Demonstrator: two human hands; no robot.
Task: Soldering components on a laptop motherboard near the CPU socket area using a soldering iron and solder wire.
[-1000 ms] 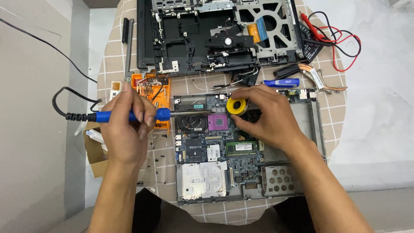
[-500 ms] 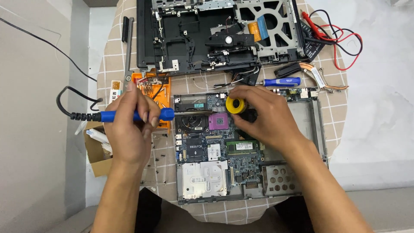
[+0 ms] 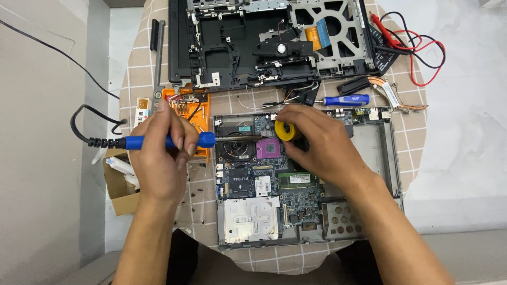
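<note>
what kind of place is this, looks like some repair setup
Most likely a small electronics repair bench. The left hand holds a blue-handled soldering iron over an opened laptop motherboard, the right hand holds a yellow spool, and multimeter leads lie on the round table.

both forearms come up from the bottom edge, bare, angling toward each other. the left hand (image 3: pixel 161 150) lies palm down, its fingers (image 3: pixel 182 138) curled over and closed round a slim blue handle held level, pointing to the right, thumb tucked underneath. the right hand (image 3: pixel 322 145) also lies palm down, wrist bent slightly inward, fingers reaching left, closed in a pinch on a small yellow spool. the two hands sit near each other, apart.
</note>
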